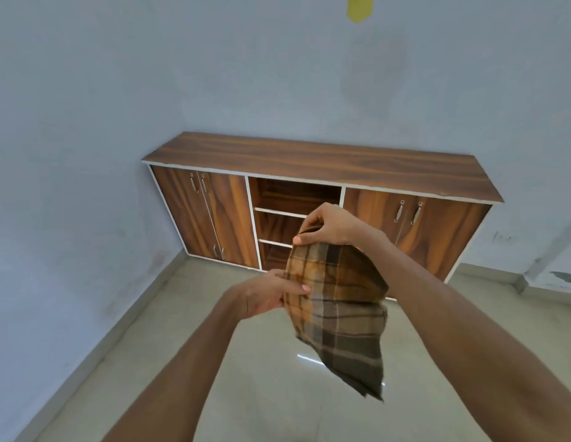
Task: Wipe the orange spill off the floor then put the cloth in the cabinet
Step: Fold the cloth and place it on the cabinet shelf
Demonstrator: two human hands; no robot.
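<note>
A person holds a plaid cloth [336,309] up in the air with both arms stretched out over the pale tiled floor [277,393]. The right hand [328,226] pinches the cloth's top edge, fingers curled over the fabric, while the left hand [271,293] grips its left edge between thumb and fingers. The cloth hangs down to a loose point, orange staining near its upper part. Beyond it a low wooden cabinet [309,162] stands against the wall [277,74], its middle shelves open and its side doors closed.
</note>
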